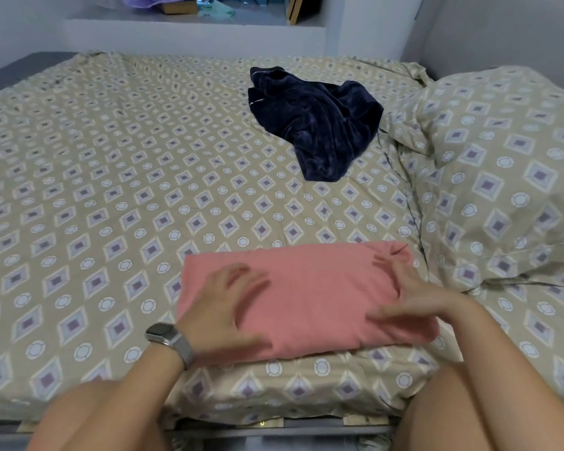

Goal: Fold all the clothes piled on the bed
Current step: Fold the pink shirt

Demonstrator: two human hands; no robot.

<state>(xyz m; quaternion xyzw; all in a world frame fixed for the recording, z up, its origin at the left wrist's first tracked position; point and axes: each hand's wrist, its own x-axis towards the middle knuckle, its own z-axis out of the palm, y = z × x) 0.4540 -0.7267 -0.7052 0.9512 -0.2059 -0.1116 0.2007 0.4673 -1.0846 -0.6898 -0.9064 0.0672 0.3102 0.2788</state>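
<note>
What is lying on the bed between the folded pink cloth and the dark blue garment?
Nothing: in the head view only bare patterned bedsheet lies between the pink cloth and the crumpled dark blue garment.

Patterned sheet (111, 177) covering the bed, beige with purple diamonds. Matching pillow (508, 177) at the right edge. Beyond the bed, a wall niche (196, 19) holding a purple cloth (150, 1), a box (179, 8) and a wooden frame (295, 9).

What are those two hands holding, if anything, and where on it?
Nothing is gripped. The left hand and right hand lie with fingers spread on top of the folded pink garment, toward its left and right ends.
</note>
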